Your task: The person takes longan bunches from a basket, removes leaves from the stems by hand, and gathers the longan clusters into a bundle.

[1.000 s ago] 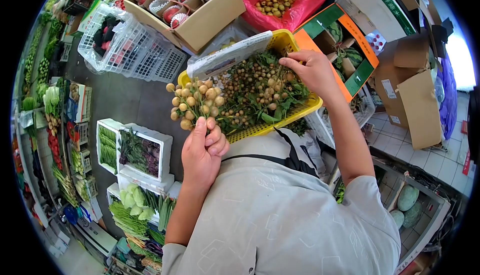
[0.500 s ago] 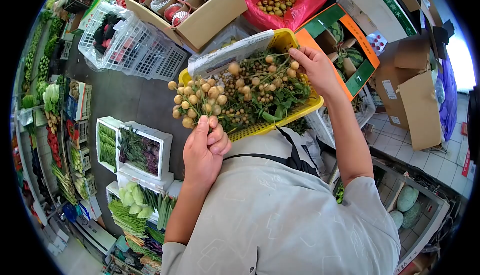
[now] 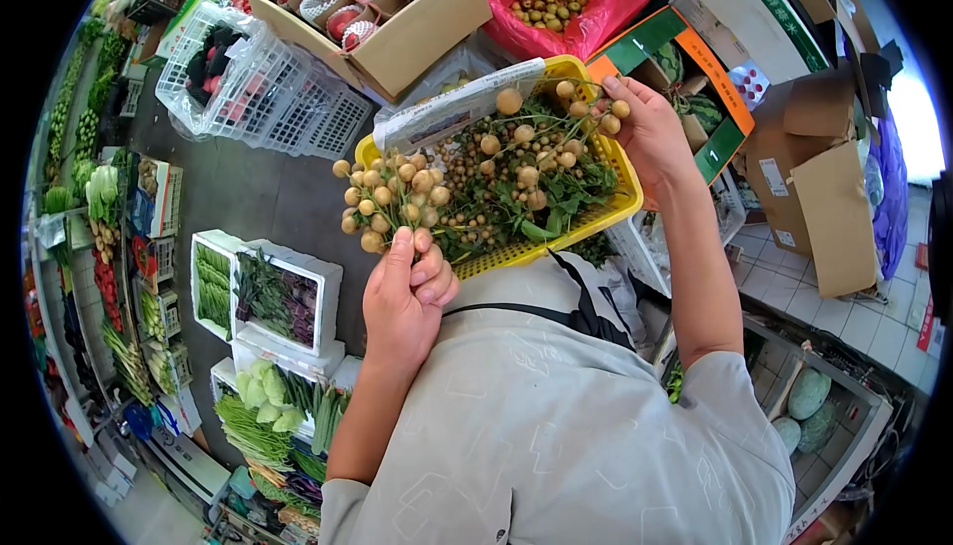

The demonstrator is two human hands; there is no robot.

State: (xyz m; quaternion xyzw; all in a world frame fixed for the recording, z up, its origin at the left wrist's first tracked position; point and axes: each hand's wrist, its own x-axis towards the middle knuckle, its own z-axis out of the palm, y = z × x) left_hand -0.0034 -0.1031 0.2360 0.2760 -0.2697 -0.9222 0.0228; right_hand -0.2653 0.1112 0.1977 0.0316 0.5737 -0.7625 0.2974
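Observation:
My left hand (image 3: 407,287) is closed around the stems of a bunch of longans (image 3: 397,191), round and tan, held up at the near left side of a yellow basket (image 3: 623,205). With fingers pinched, my right hand (image 3: 645,128) grips a loose sprig of longans (image 3: 566,108) over the basket's right end. More longans on twigs with green leaves (image 3: 546,212) fill the basket. Along its far side lies a folded sheet of newspaper (image 3: 457,108). The stem ends inside both hands are hidden.
Beyond the basket stand a cardboard box of netted fruit (image 3: 422,29), a red bag of small round fruit (image 3: 620,4) and an orange-green watermelon box (image 3: 725,153). White crates (image 3: 318,118) and foam boxes of vegetables (image 3: 323,322) are to the left.
My right hand has risen slightly and moved right, lifting its sprig of longans higher off the pile. My left hand and its bunch stay nearly still.

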